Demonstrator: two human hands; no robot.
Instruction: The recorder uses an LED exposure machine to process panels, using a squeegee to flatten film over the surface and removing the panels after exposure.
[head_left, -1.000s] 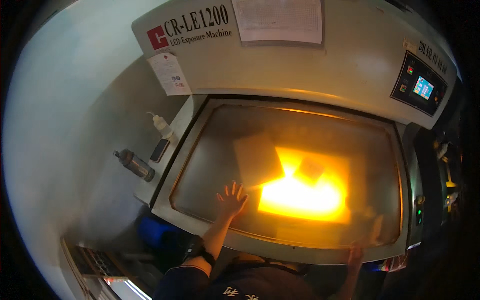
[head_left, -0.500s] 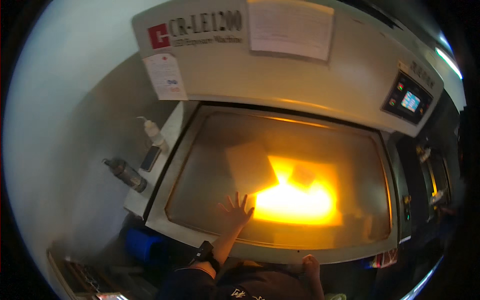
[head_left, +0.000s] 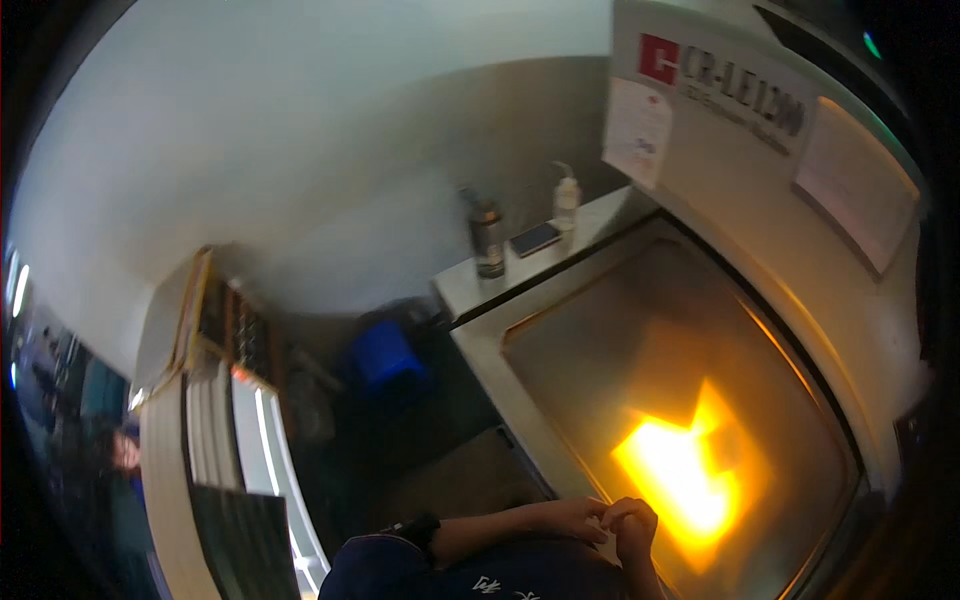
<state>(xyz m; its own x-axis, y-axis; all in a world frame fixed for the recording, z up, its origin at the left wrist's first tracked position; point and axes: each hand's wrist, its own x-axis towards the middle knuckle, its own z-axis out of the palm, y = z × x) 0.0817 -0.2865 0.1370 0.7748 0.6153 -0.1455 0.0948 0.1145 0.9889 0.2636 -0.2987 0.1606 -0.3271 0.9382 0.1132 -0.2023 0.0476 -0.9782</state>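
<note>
My left hand (head_left: 572, 519) and my right hand (head_left: 632, 522) meet at the near edge of a large machine's glass bed (head_left: 640, 340), fingertips touching each other. The right hand is curled; the left reaches across to it. Neither clearly holds anything, and the blur hides the fingers' detail. A bright yellow glow (head_left: 685, 478) shines through the glass just right of my hands. My left forearm, with a dark wristband (head_left: 420, 530), comes in from the lower edge.
On the machine's grey side ledge (head_left: 470, 285) stand a dark spray bottle (head_left: 487, 240), a white squeeze bottle (head_left: 566, 200) and a flat phone (head_left: 535, 238). A blue bin (head_left: 385, 355) sits below. A rack of sheets (head_left: 205, 400) and another person (head_left: 125, 455) are at the left.
My left hand has come off the glass and joined the right hand at the bed's near edge. The view has swung to the left, so the machine now sits at the right.
</note>
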